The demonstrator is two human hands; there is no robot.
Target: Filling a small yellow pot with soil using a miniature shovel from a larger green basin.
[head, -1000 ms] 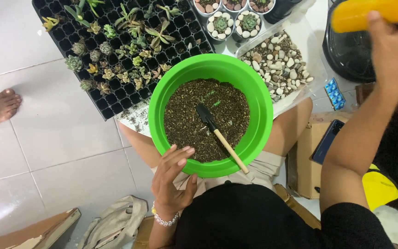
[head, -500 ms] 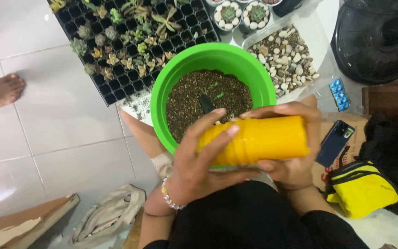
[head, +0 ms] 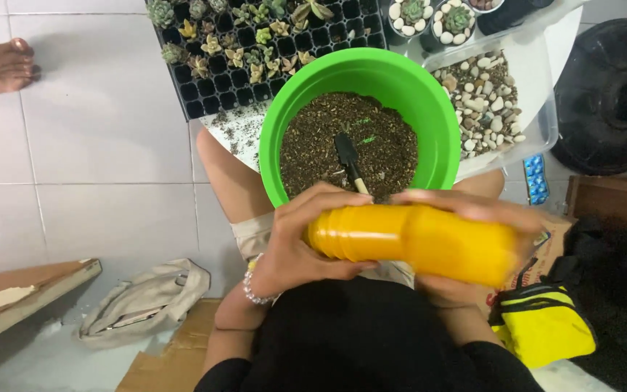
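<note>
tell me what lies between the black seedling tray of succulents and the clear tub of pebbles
In the head view, the round green plastic bowl of dark soil sits between the black seedling tray and the clear pebble tub.

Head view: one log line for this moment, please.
both hands: left hand, right hand grip yellow pot stack | green basin: soil, small trowel inside

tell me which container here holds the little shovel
The green bowl of soil: the small black shovel lies in it. The clear tray holds pebbles only.
</note>
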